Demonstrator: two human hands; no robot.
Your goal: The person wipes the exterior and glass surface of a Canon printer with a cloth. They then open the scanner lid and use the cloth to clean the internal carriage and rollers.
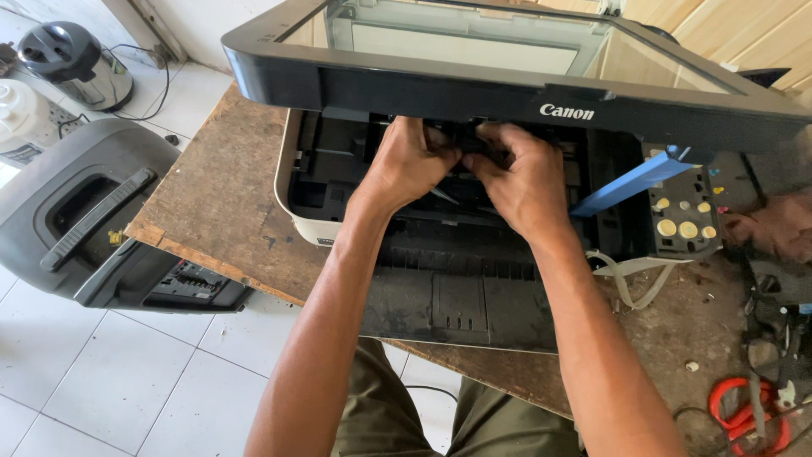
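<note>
Inside the open printer (pixel 440 254) on the desk (pixel 220 195), beneath its raised scanner lid (pixel 507 85), both hands' grips close on a small black part (pixel 478 144): left hand (pixel 406 165), right hand (pixel 524 182).

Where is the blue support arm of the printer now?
In the head view, the blue support arm stands slanted at the printer's right side, just right of the right hand, under the raised scanner lid.
</note>
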